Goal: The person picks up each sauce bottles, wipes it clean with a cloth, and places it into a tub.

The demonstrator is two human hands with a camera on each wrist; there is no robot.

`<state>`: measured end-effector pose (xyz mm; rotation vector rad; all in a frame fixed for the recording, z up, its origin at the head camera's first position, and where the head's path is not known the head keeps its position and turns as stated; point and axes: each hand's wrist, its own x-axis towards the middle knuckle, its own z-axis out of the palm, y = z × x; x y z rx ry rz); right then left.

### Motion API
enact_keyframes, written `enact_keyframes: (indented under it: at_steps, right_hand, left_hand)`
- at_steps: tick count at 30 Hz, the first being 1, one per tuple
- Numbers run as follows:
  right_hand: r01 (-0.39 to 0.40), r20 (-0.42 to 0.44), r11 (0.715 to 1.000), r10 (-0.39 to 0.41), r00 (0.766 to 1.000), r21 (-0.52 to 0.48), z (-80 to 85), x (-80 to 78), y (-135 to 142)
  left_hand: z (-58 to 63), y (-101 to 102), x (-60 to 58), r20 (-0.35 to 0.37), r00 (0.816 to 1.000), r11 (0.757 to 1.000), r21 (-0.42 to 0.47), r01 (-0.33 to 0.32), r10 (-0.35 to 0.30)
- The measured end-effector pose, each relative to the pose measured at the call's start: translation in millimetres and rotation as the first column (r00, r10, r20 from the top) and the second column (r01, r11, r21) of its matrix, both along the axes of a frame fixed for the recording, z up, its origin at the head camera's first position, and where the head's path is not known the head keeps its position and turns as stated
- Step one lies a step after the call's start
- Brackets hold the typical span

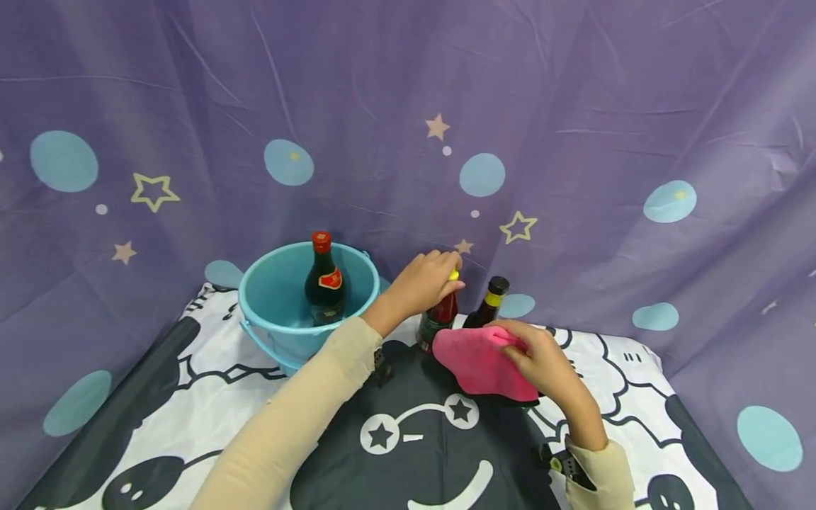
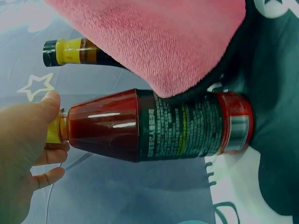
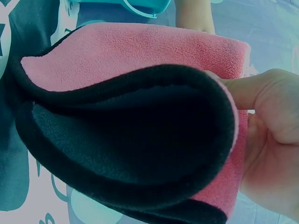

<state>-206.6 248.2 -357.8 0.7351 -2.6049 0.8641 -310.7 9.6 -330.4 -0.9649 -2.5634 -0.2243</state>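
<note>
My left hand (image 1: 428,282) grips the yellow cap (image 2: 53,129) of a sauce bottle (image 2: 140,126) full of red sauce, with a dark green printed label. The bottle stands upright at the back of the table, right of the bucket. In my right hand (image 1: 538,358) is a folded cloth (image 1: 481,361), pink on one side and dark on the other, pinched by its upper edge. In the left wrist view the cloth overlaps the sauce bottle's lower label. Behind the cloth stands a dark bottle (image 1: 489,303) with a black cap and yellow neck band, its lower part hidden.
A light blue bucket (image 1: 280,329) stands at the back left with a dark, red-capped bottle (image 1: 325,283) inside. The table wears a black-and-white cartoon cloth (image 1: 223,411). A purple curtain (image 1: 382,92) with stars and dots hangs right behind.
</note>
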Motion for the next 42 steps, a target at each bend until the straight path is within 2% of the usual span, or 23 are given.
enact_keyframes:
  at_steps: [3, 7, 16, 20, 26, 31, 36, 38, 42]
  right_hand:
    - [-0.002, -0.007, 1.000, 0.002, 1.000, -0.004, 0.6, -0.2, 0.0]
    - [-0.009, -0.005, 1.000, 0.009, 1.000, -0.010, -0.3, -0.8, -0.1]
    - [-0.004, 0.014, 1.000, 0.004, 1.000, -0.005, -6.9, 1.8, 0.2]
    - [-0.006, 0.023, 1.000, 0.006, 1.000, 0.006, -7.1, 2.7, -0.1]
    - [-0.001, 0.008, 1.000, 0.001, 1.000, -0.006, -1.5, -1.0, 0.6]
    - [0.007, 0.028, 1.000, -0.007, 1.000, 0.012, -1.5, -0.4, 1.7]
    - [0.007, 0.006, 1.000, -0.007, 1.000, 0.008, -0.4, -2.3, 3.2]
    - [0.007, -0.002, 1.000, -0.007, 1.000, 0.006, -0.8, -3.2, 3.6]
    - [0.000, 0.010, 1.000, 0.000, 1.000, 0.011, -3.2, -4.0, 3.0]
  left_hand:
    - [0.9, 0.7, -1.0, -0.066, 0.998, 0.998, -0.063, 0.007, -0.012]
    - [1.6, 2.4, -0.1, -0.113, 0.994, 0.994, -0.113, -0.001, -0.012]
    - [-6.3, 4.5, 6.1, -0.107, 0.994, 0.988, -0.151, -0.021, 0.004]
    - [-8.6, 1.5, 9.8, -0.138, 0.990, 0.990, -0.139, -0.017, -0.002]
    - [1.3, -0.2, 14.4, -0.208, 0.978, 0.993, -0.117, -0.027, 0.002]
    - [9.3, -5.3, 26.0, -0.229, 0.973, 0.994, -0.110, -0.019, -0.007]
    - [22.1, -13.0, 40.4, -0.274, 0.960, 0.996, -0.081, 0.030, -0.051]
    - [26.4, -17.7, 45.8, -0.263, 0.962, 0.996, -0.057, 0.065, -0.078]
    - [28.0, -30.8, 57.3, -0.187, 0.974, 0.991, -0.004, 0.131, -0.129]
